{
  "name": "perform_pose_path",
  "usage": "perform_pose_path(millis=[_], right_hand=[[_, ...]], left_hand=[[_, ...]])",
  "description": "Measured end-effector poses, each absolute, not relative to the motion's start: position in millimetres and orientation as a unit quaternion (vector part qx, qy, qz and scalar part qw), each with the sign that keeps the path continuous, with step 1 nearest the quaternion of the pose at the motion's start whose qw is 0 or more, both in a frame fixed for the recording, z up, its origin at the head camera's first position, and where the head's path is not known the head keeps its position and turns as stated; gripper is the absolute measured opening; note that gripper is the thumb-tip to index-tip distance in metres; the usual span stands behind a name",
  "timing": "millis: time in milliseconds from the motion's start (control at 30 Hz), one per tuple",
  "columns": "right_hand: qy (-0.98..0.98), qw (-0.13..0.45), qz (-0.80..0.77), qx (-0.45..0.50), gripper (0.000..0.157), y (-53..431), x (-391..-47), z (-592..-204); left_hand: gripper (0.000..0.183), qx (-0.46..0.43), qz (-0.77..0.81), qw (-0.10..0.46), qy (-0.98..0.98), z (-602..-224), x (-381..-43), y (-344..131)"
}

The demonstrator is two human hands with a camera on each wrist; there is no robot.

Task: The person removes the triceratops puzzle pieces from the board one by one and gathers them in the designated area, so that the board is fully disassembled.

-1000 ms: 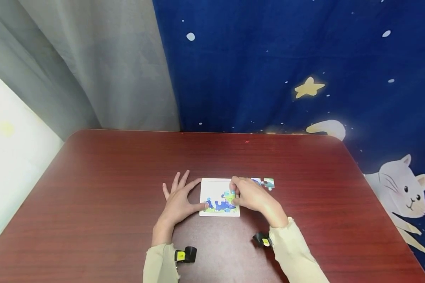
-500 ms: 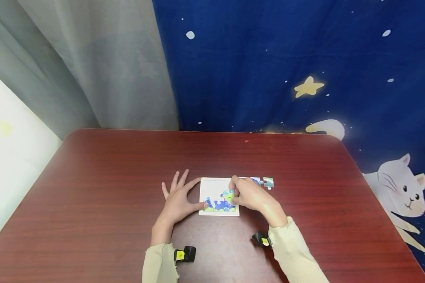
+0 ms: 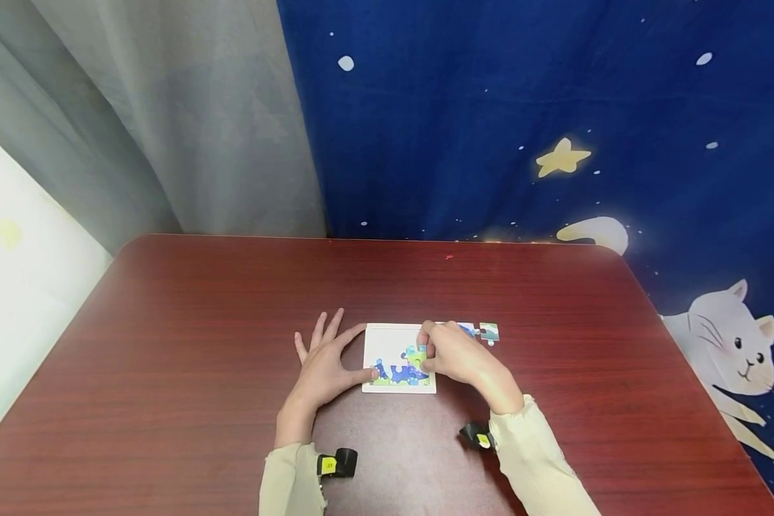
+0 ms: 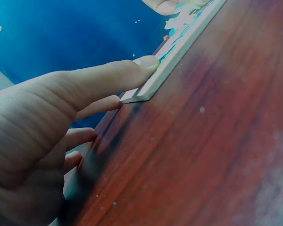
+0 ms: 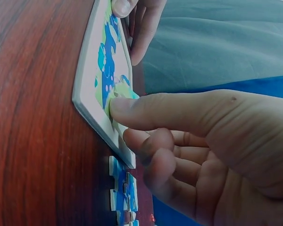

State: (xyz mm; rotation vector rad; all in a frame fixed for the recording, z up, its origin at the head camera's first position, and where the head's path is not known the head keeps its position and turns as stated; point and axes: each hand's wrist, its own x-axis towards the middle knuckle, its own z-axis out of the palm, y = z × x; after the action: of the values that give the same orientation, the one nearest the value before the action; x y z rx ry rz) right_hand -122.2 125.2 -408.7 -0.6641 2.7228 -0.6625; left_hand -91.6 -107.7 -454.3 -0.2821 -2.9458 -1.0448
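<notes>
Head view. One tray (image 3: 387, 340) on one bench (image 3: 200, 358); all places taken from the tray. Left hand (image 3: 325, 369) at its left side, grip wide: thumb on the near left corner, forefinger reaching the far left corner, other fingers spread over the bench. Right hand (image 3: 461, 355) at its right side, grip narrow, pinching one green-and-blue piece (image 3: 416, 354) over the tray's right part. Set pieces (image 3: 400, 375) along the tray's near edge, blue and green; left thumb covers some, exact count unclear. Loose pieces (image 3: 489, 332) right of the tray: two made out, right hand in the way. Two pale sleeves (image 3: 545, 459), two black cameras (image 3: 342, 464) nearer than the tray. One red scrap (image 3: 448, 256) well beyond it. Behind: one grey curtain (image 3: 232, 129), one blue curtain (image 3: 438, 115) with a printed cat.

Left wrist view. Left thumb on the tray's corner, forefinger tip at its edge. Right hand at the tray's other end, cut by the frame.

Right wrist view. Right thumb on the piece, fingers behind it. Loose pieces just beside the tray's corner, overlapping; cannot count.
</notes>
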Motion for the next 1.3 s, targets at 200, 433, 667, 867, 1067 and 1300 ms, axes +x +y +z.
perform_pose_path(millis=[200, 433, 667, 867, 1067, 1300], right_hand=[[0.932, 0.125, -0.238, -0.242, 0.024, 127, -124, -405], [0.928, 0.091, -0.269, -0.241, 0.025, 144, -129, -393], [0.935, 0.076, -0.258, -0.229, 0.027, 175, -129, -385], [0.938, 0.077, -0.246, -0.233, 0.027, 194, -125, -388], [0.942, 0.074, -0.248, -0.215, 0.028, 210, -118, -396], [0.943, 0.084, -0.253, -0.199, 0.027, 221, -117, -402]], left_hand=[[0.078, -0.088, -0.336, 0.002, -0.938, -453, -91, -108], [0.078, -0.092, -0.335, -0.002, -0.938, -455, -92, -107], [0.078, -0.092, -0.336, 0.002, -0.937, -455, -91, -107], [0.078, -0.08, -0.334, 0.002, -0.939, -455, -87, -110], [0.078, -0.091, -0.334, 0.009, -0.938, -456, -90, -109], [0.078, -0.089, -0.335, 0.006, -0.938, -455, -90, -108]])
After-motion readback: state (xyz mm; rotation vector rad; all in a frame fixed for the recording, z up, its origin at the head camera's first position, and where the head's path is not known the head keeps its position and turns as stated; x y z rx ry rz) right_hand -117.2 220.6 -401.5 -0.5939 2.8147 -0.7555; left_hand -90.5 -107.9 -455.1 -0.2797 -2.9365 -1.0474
